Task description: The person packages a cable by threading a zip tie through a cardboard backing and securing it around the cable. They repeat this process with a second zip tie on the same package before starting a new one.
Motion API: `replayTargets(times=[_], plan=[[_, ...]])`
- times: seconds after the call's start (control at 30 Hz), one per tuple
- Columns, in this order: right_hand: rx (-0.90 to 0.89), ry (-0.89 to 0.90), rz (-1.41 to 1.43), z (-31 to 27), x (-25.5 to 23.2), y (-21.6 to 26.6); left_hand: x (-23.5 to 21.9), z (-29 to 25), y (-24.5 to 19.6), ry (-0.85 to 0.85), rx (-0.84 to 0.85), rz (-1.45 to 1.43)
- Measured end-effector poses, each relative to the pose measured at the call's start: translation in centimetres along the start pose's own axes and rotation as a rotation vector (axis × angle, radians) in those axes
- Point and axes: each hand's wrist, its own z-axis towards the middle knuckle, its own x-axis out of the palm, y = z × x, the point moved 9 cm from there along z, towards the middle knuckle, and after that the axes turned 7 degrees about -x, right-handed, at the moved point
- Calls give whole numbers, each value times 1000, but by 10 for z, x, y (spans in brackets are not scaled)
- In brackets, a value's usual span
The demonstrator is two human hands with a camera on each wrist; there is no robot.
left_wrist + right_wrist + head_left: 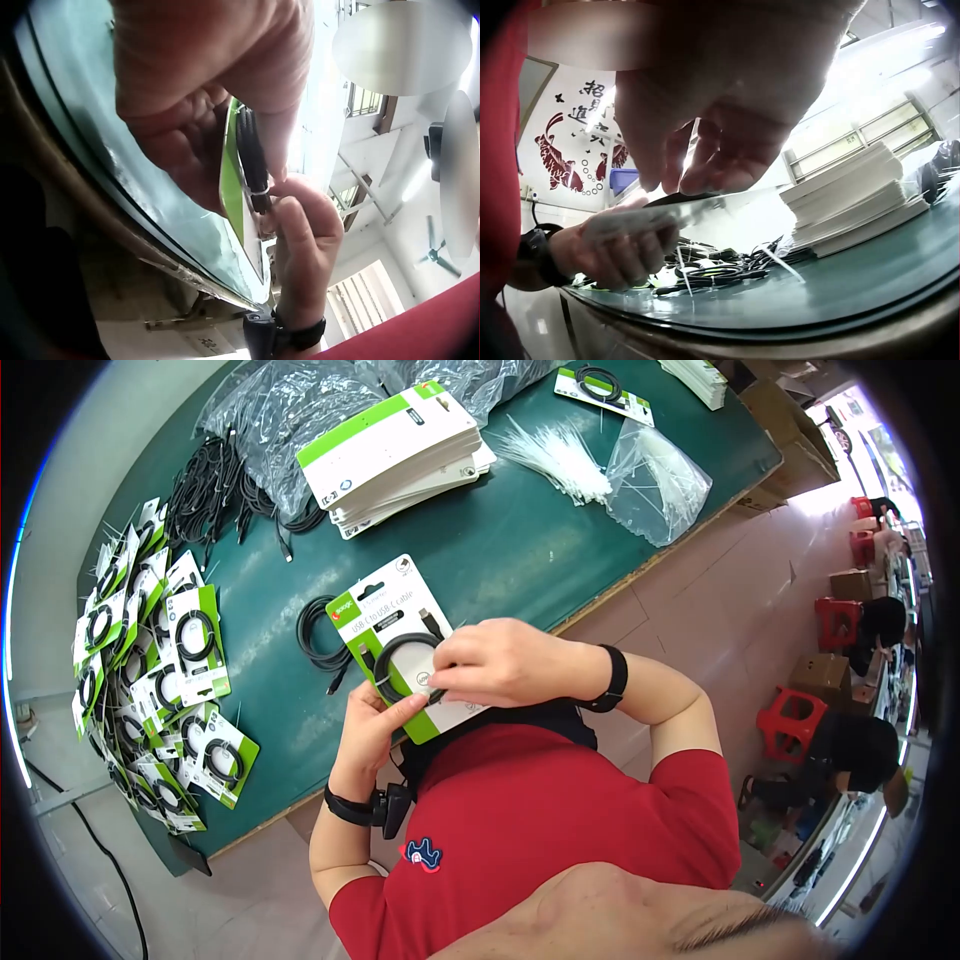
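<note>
A green table [540,550] fills most of the head view, with a person in a red shirt [540,830] standing at its near edge. At the far side lie clear bags [290,410], and beside them a tall stack of cards [400,455]. To the right of the stack a bundle of white ties [555,455] fans out, next to another bag [655,480] holding more ties. Along the left edge a heap of packed cards [155,670] spreads down the table, and above it lies a pile of loose black cables [215,485]. One coiled spare cable [318,635] rests on the table just left of the hands.

Over the near edge of the table, the left hand [375,725] holds a green and white card [395,635] from below, its thumb curled over the lower edge and its fingers behind. A black cable [400,660] sits coiled on the face of the card. The right hand [510,660] reaches across from the right, its fingers bent down narrowly onto the coil and pinching it against the card. In the left wrist view the card [231,180] shows edge-on, with the cable [253,161] against it and fingertips [289,217] closed on the cable end. Both wrists wear black bands.
</note>
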Motion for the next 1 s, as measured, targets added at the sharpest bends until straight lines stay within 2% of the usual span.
replayTargets(times=[0.1, 0.17, 0.23, 0.3, 0.33, 0.43, 0.57, 0.7, 0.87, 0.97, 1.0], plan=[[130, -217, -96, -17, -44, -29, 3, -2, -2, 6, 41, 39], [298, -171, -352, -36, -74, -71, 6, -5, -7, -1, 88, 73], [524, -215, -536, -67, -105, -116, 9, -7, -10, -3, 116, 93], [691, -135, -749, -92, -122, -153, 14, -9, -10, 8, 152, 117], [686, -137, -750, -96, -124, -161, 16, -9, -11, 12, 171, 129], [956, 41, -895, -122, -126, -193, 17, -9, -10, 17, 195, 167], [1043, 38, -845, -134, -125, -207, 17, -10, -11, 23, 201, 193], [1038, -57, -776, -137, -128, -203, 18, -11, -13, 31, 198, 193], [1040, -92, -768, -138, -131, -198, 19, -10, -13, 36, 194, 206], [776, -159, -740, -122, -127, -186, 19, -11, -15, 35, 219, 216], [773, -157, -738, -122, -127, -187, 19, -12, -15, 34, 229, 221]])
